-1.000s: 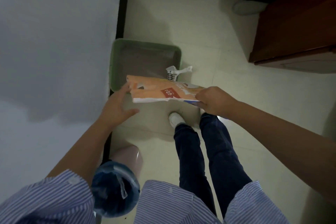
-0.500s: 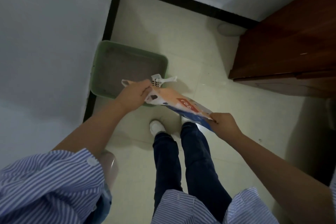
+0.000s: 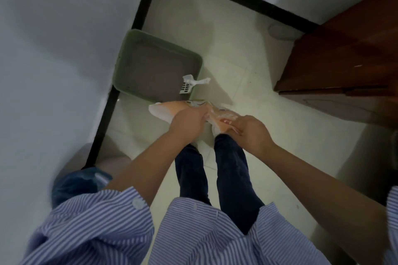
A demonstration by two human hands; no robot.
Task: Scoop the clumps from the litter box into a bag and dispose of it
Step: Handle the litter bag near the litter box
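Orange plastic fills our hands: the bag (image 3: 172,109) hangs crumpled in front of our legs, just short of the green litter box (image 3: 155,71) that sits on the floor in the corner by the wall. Our left hand (image 3: 189,121) grips the bag's bunched middle, our right hand (image 3: 251,133) pinches its other end, and the two hands sit close together. The white scoop (image 3: 190,86) lies propped on the near corner of the box, its handle poking out over the rim, and we judge that no scooping has started. The bag's mouth does not look open, so the risk is that thin film tears if we pull the sides apart too hard, or stays stuck and clumps later spill onto the tiles. With both hands busy, reaching for the scoop could also knock it off the rim, or let the bag collapse shut
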